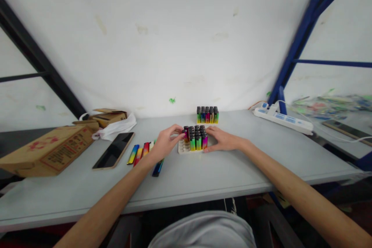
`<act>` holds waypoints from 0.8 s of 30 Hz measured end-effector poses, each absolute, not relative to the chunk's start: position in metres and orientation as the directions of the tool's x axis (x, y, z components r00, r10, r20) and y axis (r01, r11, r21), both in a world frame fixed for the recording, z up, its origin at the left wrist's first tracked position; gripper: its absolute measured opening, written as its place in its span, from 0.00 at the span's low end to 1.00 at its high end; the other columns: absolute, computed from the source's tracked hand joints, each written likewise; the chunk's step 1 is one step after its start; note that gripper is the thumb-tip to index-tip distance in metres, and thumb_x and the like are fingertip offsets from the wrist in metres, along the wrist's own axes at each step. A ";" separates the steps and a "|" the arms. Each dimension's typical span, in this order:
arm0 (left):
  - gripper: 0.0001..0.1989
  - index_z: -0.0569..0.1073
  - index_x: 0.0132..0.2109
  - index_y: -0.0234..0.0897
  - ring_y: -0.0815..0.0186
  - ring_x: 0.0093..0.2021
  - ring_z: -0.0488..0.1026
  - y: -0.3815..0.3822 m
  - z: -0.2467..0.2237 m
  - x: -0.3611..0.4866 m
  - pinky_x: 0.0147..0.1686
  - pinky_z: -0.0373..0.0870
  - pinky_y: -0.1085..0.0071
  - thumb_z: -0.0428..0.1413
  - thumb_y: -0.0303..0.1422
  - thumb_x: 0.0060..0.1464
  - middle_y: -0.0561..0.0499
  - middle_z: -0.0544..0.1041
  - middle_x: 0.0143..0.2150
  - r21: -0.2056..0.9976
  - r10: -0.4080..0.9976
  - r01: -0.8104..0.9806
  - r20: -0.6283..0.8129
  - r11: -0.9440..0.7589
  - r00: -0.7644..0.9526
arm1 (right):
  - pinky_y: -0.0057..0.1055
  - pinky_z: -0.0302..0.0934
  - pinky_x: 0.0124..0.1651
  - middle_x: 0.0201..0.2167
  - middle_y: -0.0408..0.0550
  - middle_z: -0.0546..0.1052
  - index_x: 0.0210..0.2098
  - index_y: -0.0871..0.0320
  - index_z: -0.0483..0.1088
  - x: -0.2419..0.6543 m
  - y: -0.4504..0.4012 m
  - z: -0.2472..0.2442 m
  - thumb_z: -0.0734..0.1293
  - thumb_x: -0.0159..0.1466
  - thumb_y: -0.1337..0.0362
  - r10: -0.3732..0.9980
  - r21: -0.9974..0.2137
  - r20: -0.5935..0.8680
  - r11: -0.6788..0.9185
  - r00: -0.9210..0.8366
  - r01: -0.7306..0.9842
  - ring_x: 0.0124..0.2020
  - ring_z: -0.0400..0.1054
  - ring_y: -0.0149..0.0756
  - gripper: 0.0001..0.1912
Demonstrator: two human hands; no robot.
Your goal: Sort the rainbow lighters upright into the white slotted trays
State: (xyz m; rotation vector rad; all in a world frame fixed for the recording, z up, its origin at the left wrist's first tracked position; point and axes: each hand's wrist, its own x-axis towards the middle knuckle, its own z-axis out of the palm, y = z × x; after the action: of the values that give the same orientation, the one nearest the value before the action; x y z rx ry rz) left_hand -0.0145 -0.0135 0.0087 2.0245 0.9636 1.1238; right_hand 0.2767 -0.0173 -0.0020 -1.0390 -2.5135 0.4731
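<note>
A pale tray [183,150] with round holes stands on the table in front of me. Black-topped lighters [198,143] in bright colours stand upright in several rows in it, and some holes at its front left show bare. My left hand [167,141] pinches a dark purple lighter [186,135] upright at the tray's left side. My right hand [222,138] braces the right side, thumb at the front corner and fingers toward the back. Left of the tray, loose lighters [139,155] in several colours lie flat, partly hidden by my left hand and forearm.
A second block of upright lighters [207,115] stands near the wall. At the left are a phone [114,150], a cardboard box [49,149], a smaller open box [112,117] and a white bag [122,126]. A white power strip [283,120] lies at the right by a blue frame [302,38].
</note>
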 end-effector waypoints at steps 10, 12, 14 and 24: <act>0.21 0.74 0.52 0.37 0.58 0.43 0.80 -0.012 0.034 -0.042 0.49 0.77 0.60 0.53 0.49 0.65 0.45 0.81 0.44 0.563 0.817 0.597 0.456 -0.571 0.352 | 0.51 0.60 0.65 0.57 0.61 0.71 0.61 0.62 0.68 0.279 -0.012 -0.009 0.72 0.59 0.37 0.716 -0.445 0.233 0.680 -0.658 0.582 0.58 0.66 0.53 0.43; 0.22 0.75 0.51 0.36 0.55 0.49 0.78 -0.017 0.036 -0.059 0.54 0.74 0.56 0.50 0.50 0.66 0.43 0.81 0.47 0.447 0.820 0.702 0.435 -0.555 0.372 | 0.50 0.61 0.64 0.55 0.59 0.71 0.60 0.62 0.68 0.279 -0.012 -0.009 0.72 0.60 0.37 0.704 -0.440 0.230 0.691 -0.672 0.574 0.56 0.66 0.52 0.41; 0.24 0.75 0.54 0.37 0.52 0.56 0.75 -0.027 0.032 -0.078 0.61 0.69 0.52 0.50 0.51 0.65 0.40 0.78 0.54 0.285 0.797 0.770 0.420 -0.570 0.435 | 0.50 0.62 0.63 0.53 0.58 0.72 0.58 0.62 0.69 0.280 -0.012 -0.008 0.72 0.60 0.37 0.702 -0.430 0.232 0.695 -0.674 0.576 0.54 0.67 0.51 0.40; 0.34 0.59 0.73 0.61 0.40 0.76 0.50 -0.081 -0.020 -0.125 0.69 0.51 0.36 0.52 0.56 0.63 0.51 0.56 0.77 -0.074 0.806 0.838 0.241 -0.541 0.541 | 0.50 0.60 0.65 0.56 0.59 0.71 0.62 0.62 0.67 0.279 -0.013 -0.008 0.72 0.60 0.37 0.712 -0.460 0.225 0.679 -0.665 0.572 0.56 0.66 0.52 0.43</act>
State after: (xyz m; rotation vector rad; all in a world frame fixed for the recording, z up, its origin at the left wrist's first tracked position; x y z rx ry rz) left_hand -0.1253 -0.0813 -0.0198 2.9134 1.5705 0.2975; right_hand 0.2790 -0.0132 -0.0075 -1.0041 -2.5049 0.4988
